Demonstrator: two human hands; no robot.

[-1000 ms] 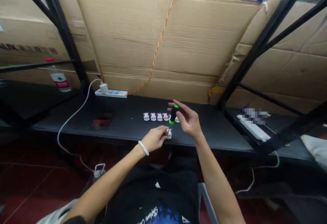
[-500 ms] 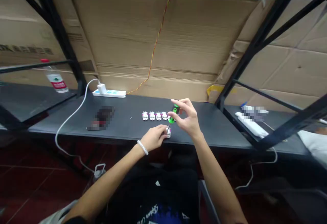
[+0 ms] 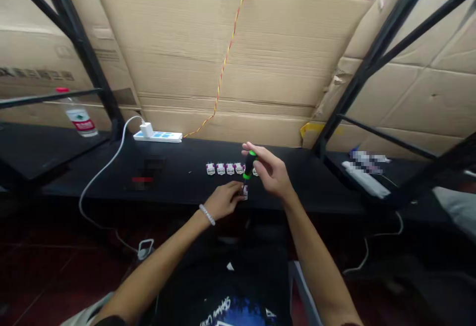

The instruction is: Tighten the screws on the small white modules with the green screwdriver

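Row of small white-and-purple parts (image 3: pixel 229 168) stood just beyond the work, partly hidden behind the screwdriver (image 3: pixel 249 165). White power strip (image 3: pixel 163 137) lay to the far left by the cardboard panel (image 3: pixel 186 53); bottle (image 3: pixel 82 122) stood beyond the left frame post (image 3: pixel 91 61). Pixelated dark-and-red item (image 3: pixel 143 180) sat left on the bench.

Screwdriver was over the bench's near part, long axis steep, tip down at a single white part (image 3: pixel 245 193), handle top leaning slightly right. Right hand (image 3: pixel 271 171) gripped its handle between thumb and fingers; left hand (image 3: pixel 224 200) pinched the single white part. Exact tip contact could not be told.

Bench front edge (image 3: pixel 305 210) ran just nearside of that part; bench top (image 3: pixel 308 180) extended rightward to the right frame post (image 3: pixel 344 95).
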